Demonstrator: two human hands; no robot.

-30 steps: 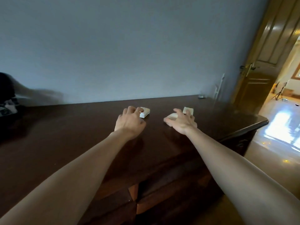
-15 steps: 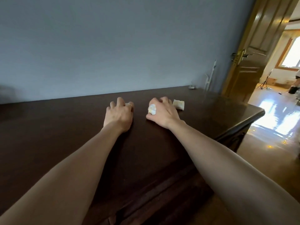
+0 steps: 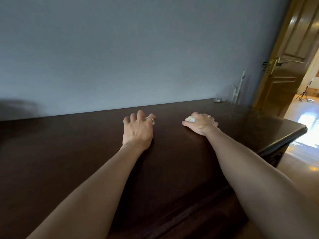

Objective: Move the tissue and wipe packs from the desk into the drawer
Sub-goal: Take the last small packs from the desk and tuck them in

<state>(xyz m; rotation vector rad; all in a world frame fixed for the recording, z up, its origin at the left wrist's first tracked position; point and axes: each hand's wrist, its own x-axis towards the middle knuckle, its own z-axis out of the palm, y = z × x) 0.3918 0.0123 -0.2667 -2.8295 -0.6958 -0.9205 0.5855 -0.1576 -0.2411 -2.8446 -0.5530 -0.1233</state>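
My left hand rests on the dark wooden desk, its fingers arched over a small white tissue pack, of which only a sliver shows under the fingertips. To its right, my right hand lies palm down and grips a pale wipe pack that peeks out beside the thumb. Its fingers reach further right, and whatever lies beneath them is hidden. No drawer is visible.
The desk ends at a rounded right edge, with shiny floor beyond. A brown door stands open at the right. A white rod leans on the wall, and a small object sits at the desk's back corner.
My right hand has slid to the right, over the second pale pack, which no longer shows. My left hand's fingers have arched up over the white pack. The camera has tilted up, off the desk front.
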